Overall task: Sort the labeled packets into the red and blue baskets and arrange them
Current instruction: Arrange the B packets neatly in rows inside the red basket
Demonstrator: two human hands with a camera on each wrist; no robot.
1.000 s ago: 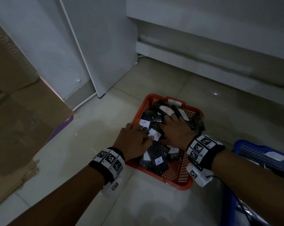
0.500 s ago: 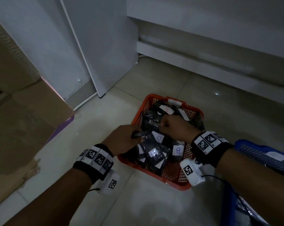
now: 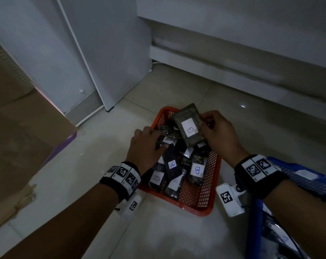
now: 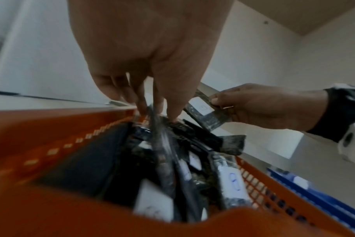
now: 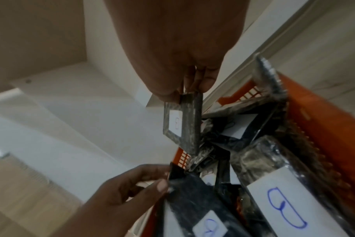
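Observation:
The red basket [image 3: 205, 202] sits on the floor, filled with several dark packets bearing white labels marked B [image 3: 196, 170]. My right hand [image 3: 203, 122] pinches the edge of a grey packet labelled B [image 3: 189, 126] and holds it tilted above the basket's far end. The right wrist view shows this packet [image 5: 182, 126] hanging from the right hand [image 5: 191, 91]. At the pile's left side my left hand [image 3: 158, 141] pinches a dark packet [image 4: 158, 128]; that left hand [image 5: 152, 181] also appears in the right wrist view. The blue basket [image 3: 298, 176] stands to the right.
A cardboard box [image 3: 27, 137] stands at the left. A white cabinet door [image 3: 102, 53] and a white baseboard [image 3: 233, 71] run behind the baskets. The floor is pale tile [image 3: 158, 230]. Some labelled packets lie in the blue basket [image 3: 281, 238].
My right hand has lifted a grey B packet out of the pile and holds it above the basket. My left hand shifted to the left side of the pile and took hold of a dark packet.

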